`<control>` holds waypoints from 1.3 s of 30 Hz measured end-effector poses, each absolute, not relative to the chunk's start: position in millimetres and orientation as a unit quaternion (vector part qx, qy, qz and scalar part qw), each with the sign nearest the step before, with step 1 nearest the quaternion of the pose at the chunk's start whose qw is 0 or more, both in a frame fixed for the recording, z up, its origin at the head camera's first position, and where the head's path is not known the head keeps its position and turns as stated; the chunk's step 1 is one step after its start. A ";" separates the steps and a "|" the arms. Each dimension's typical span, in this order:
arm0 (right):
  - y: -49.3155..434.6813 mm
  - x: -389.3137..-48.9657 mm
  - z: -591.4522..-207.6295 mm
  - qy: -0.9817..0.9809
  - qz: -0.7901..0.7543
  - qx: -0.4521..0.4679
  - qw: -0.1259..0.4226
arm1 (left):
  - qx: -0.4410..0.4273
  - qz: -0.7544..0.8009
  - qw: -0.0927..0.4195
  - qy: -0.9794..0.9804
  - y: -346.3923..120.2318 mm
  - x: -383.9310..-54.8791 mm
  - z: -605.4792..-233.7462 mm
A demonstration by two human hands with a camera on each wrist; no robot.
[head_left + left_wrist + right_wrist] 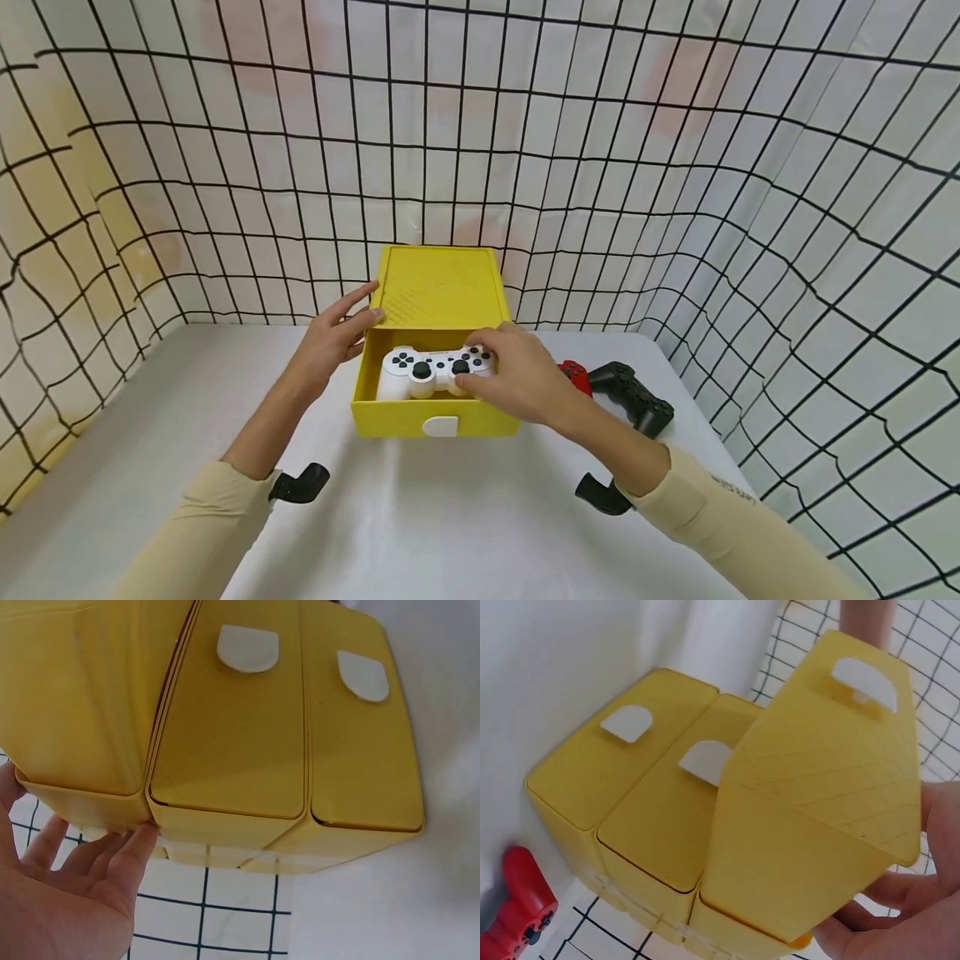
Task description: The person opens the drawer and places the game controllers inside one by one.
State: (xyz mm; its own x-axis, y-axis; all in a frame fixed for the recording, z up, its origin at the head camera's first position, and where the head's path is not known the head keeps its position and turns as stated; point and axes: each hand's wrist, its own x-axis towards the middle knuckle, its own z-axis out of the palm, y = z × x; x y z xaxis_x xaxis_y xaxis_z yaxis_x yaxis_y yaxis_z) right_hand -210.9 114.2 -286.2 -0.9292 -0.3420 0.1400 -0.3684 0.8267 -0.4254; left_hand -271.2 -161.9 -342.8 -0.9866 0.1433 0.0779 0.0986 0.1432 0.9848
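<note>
Right hand (519,375), frame centre, pinches white controller (437,365) inside drawer (401,419), apparently stowing it, next calling for release; left hand (333,337), unclenched, touches cabinet (442,287).

A booth (592,175), walled by black mesh (426,82) and white sheeting (408,108).

A red controller (576,377) lies beside a black gamepad (637,397), wire mesh (424,147) standing behind.

Bright head view, soft shadows on white table (457,525), mesh (772,182) bowed toward edges, dimmer wrist views
</note>
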 end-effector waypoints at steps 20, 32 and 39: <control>146.9 -198.8 -275.3 -0.946 0.244 0.206 -0.053 | 0.082 0.653 0.020 0.752 -160.5 -272.3 -343.2; 150.2 -203.9 -275.2 -0.940 0.240 0.233 -0.066 | 0.079 0.653 0.020 0.753 -160.7 -269.6 -340.8; 151.0 -208.5 -275.9 -0.938 0.238 0.238 -0.082 | 0.077 0.656 0.023 0.751 -160.4 -267.5 -338.7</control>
